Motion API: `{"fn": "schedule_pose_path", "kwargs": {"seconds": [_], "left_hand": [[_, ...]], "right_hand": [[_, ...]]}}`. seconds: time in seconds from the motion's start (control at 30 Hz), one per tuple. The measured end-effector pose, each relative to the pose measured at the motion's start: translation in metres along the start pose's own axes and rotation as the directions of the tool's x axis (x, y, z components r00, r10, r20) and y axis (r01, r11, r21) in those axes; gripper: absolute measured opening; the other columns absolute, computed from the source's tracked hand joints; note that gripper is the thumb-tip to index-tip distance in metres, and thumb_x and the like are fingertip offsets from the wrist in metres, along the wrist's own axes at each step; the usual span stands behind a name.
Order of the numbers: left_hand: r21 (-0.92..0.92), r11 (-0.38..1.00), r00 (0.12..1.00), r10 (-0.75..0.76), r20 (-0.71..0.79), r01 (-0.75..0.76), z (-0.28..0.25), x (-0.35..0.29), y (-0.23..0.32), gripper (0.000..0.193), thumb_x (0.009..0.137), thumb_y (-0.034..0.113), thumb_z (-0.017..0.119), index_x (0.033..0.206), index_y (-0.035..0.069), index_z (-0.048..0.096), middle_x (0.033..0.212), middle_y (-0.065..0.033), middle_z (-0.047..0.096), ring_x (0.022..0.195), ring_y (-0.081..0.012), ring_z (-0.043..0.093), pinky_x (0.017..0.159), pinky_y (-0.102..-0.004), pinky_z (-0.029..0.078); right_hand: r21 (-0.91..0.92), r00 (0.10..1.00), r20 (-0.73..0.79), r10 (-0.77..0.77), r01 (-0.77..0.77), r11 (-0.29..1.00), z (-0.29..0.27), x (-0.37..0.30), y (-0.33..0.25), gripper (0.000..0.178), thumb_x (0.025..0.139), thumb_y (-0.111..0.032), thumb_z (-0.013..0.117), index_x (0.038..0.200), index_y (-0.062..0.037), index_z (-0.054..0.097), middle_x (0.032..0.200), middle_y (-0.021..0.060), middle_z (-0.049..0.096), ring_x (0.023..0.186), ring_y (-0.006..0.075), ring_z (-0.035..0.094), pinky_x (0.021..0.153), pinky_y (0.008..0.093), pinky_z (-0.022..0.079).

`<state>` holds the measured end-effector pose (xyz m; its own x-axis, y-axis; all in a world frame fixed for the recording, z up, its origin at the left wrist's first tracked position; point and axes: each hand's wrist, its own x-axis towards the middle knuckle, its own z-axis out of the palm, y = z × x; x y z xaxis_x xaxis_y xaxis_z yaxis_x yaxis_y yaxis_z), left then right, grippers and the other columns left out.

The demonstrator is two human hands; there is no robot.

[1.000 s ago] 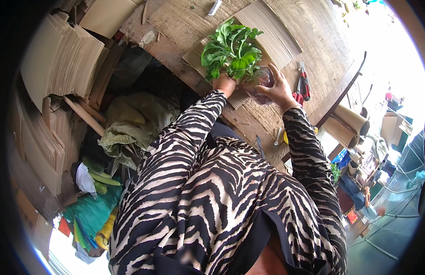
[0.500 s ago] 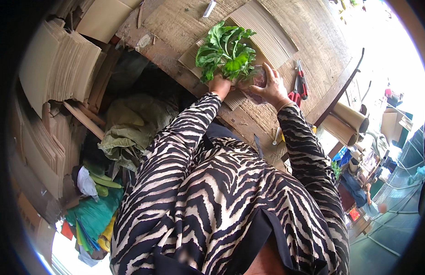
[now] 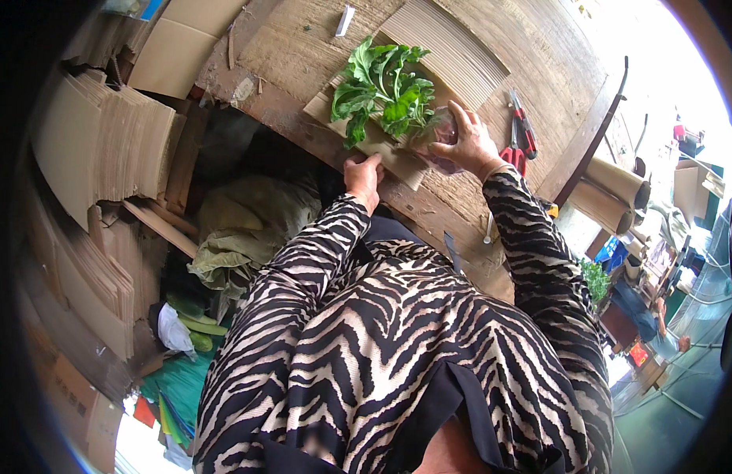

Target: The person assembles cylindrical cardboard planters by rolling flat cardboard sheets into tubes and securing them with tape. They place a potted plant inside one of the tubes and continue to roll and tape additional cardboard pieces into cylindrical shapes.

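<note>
Nearest, across the lower centre of the frame, lies the wearer's zebra-striped garment (image 3: 389, 340). Above it, the left hand (image 3: 363, 178) rests at the front edge of the wooden table (image 3: 559, 99), thumb and forefinger drawn close together beside a flat cardboard piece (image 3: 397, 164); whether they pinch its edge cannot be told. The right hand (image 3: 472, 144), at upper centre, curves around a clear plastic-wrapped bundle (image 3: 435, 141), thumb and fingers spread on either side of it, a span that probably keeps the rounded shape from rolling. Leafy greens (image 3: 385, 88) lie just to the bundle's left, foliage pointing toward the top of the frame, their stem ends near the plastic; cardboard beneath them likely serves as a working surface. Red-handled scissors (image 3: 515, 144) lie to the right of the right hand, presumably within easy reach. Beyond the greens, a corrugated cardboard sheet (image 3: 453, 49) lies flat, and brown rolls (image 3: 607, 193) occupy the right of the frame.
</note>
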<state>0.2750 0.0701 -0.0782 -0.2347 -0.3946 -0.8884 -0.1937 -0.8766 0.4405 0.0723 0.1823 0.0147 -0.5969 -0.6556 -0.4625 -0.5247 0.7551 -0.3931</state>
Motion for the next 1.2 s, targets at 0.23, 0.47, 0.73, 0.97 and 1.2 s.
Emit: {"fn": "schedule_pose_path", "kwargs": {"seconds": [0.23,0.47,0.73,0.97,1.2], "left_hand": [[0.243,0.964,0.964,-0.158,0.212,0.105,0.018,0.023,-0.033,0.025,0.09,0.025,0.071,0.103,0.007,0.061,0.094,-0.0059,0.064,0.08,-0.02,0.061,0.07,-0.0373,0.054],[0.267,0.94,0.924,-0.282,0.258,0.212,0.026,-0.006,-0.011,0.03,0.097,0.035,0.06,0.105,0.006,0.064,0.089,-0.0057,0.066,0.071,-0.0185,0.063,0.061,-0.0336,0.054],[0.435,0.038,0.406,0.438,0.802,-0.9,0.002,-0.037,0.022,0.015,0.088,0.019,0.065,0.097,0.007,0.067,0.09,-0.0161,0.067,0.085,-0.0373,0.066,0.069,-0.0435,0.053],[0.666,-0.276,0.698,-0.028,0.715,-0.693,0.022,-0.004,0.032,0.066,0.09,0.024,0.06,0.15,0.016,0.035,0.113,-0.0207,0.066,0.098,-0.0418,0.065,0.081,-0.0509,0.053],[0.659,-0.315,0.697,-0.009,0.717,-0.683,0.021,0.004,0.023,0.067,0.089,0.023,0.06,0.15,0.015,0.034,0.125,-0.0209,0.061,0.105,-0.0393,0.064,0.086,-0.0492,0.053]], "right_hand": [[0.039,1.0,0.0,-0.006,0.006,0.999,-0.01,-0.003,-0.008,0.098,0.065,-0.044,0.078,0.147,-0.0076,0.039,0.14,0.0233,0.047,0.129,0.0402,0.047,0.109,0.0443,0.04],[0.091,0.999,-0.013,-0.033,0.034,0.995,-0.011,-0.005,-0.004,0.097,0.064,-0.04,0.08,0.146,-0.005,0.04,0.138,0.0233,0.048,0.128,0.0393,0.048,0.108,0.0439,0.04],[0.095,0.992,-0.073,-0.105,0.112,0.989,-0.004,-0.001,0.011,0.096,0.065,-0.046,0.079,0.144,-0.0061,0.043,0.134,0.0237,0.053,0.125,0.0401,0.051,0.105,0.0451,0.044],[0.063,1.0,-0.002,-0.025,0.025,0.998,-0.011,-0.003,0.003,0.097,0.065,-0.042,0.079,0.146,-0.0073,0.041,0.138,0.0251,0.049,0.128,0.0397,0.048,0.108,0.0442,0.041],[0.113,1.0,0.001,-0.024,0.023,0.993,-0.013,-0.016,0.011,0.091,0.066,-0.038,0.078,0.145,-0.0079,0.043,0.138,0.0222,0.049,0.128,0.0367,0.049,0.108,0.0424,0.042]]}}
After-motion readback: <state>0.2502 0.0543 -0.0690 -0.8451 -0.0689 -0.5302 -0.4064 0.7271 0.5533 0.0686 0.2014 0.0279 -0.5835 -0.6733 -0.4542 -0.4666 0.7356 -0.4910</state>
